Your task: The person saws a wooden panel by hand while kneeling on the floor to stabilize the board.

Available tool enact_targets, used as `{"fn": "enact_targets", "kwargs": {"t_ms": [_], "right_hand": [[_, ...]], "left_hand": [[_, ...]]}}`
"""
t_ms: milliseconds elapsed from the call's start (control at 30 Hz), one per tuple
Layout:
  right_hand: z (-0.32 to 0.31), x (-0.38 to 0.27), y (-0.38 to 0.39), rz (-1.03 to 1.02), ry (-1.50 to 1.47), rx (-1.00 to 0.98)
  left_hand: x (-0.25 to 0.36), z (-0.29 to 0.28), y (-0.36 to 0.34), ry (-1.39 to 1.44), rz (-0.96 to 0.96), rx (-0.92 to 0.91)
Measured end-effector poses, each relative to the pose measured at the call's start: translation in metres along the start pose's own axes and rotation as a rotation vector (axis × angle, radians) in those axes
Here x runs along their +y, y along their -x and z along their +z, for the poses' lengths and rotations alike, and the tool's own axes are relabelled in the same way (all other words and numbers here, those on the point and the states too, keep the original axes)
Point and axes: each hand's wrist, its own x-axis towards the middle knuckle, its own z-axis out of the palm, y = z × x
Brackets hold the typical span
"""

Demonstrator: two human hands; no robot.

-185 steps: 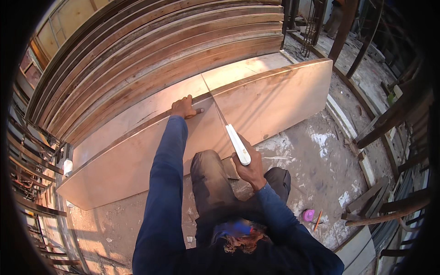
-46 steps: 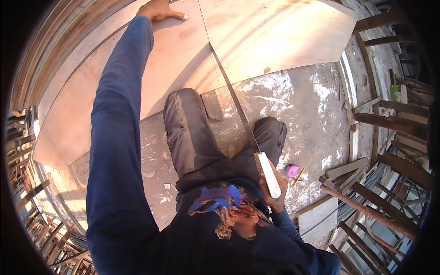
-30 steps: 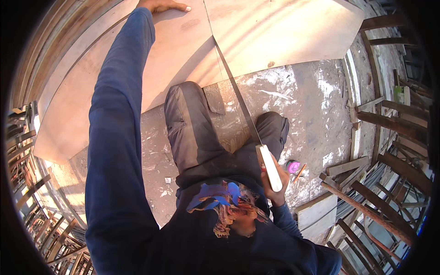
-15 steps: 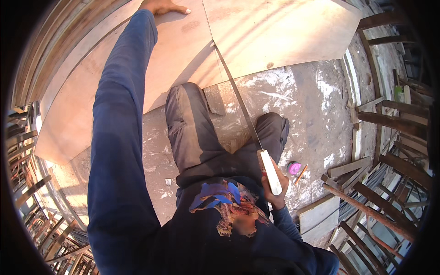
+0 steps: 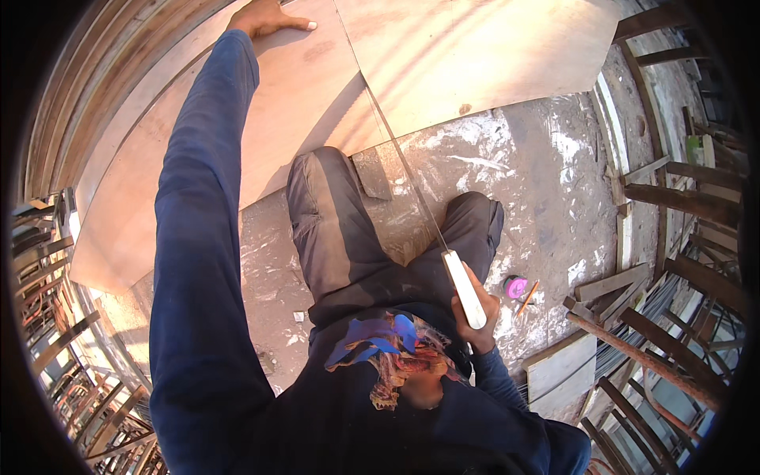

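Observation:
My right hand (image 5: 480, 310) is wrapped round the white handle of a handsaw (image 5: 410, 170), low at my right thigh. The blade runs up and to the left, and its far end meets a large plywood sheet (image 5: 309, 95). A thin cut line leads on from the blade toward the top of the view, with a blade-shaped shadow on the sheet to its left. My left hand (image 5: 267, 17) rests on the plywood left of that line, thumb stretched out and fingers partly cut off by the view's edge.
A pink round object (image 5: 515, 286) and an orange pencil (image 5: 529, 298) lie on the paint-splashed floor (image 5: 554, 198) right of my knee. Stacked boards (image 5: 103, 75) stand at the upper left. Wooden bars (image 5: 681, 204) and a rusty pole (image 5: 641, 356) crowd the right side.
The saw has shifted slightly up and left with my right hand. The view has tilted a little, and my left hand remains on the plywood.

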Motion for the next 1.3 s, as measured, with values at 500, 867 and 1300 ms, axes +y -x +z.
{"fn": "enact_targets", "kwargs": {"t_ms": [500,867,1300], "right_hand": [[-0.006,-0.010,0.003,-0.028,-0.029,-0.030],[0.046,0.073,-0.051,0.046,-0.018,0.027],[0.105,0.091,-0.178,-0.119,-0.157,0.065]], "left_hand": [[0.000,-0.002,0.004,-0.050,0.061,0.072],[0.010,-0.013,0.026,-0.057,-0.002,0.085],[0.006,0.000,0.031,-0.093,0.031,0.136]]}}
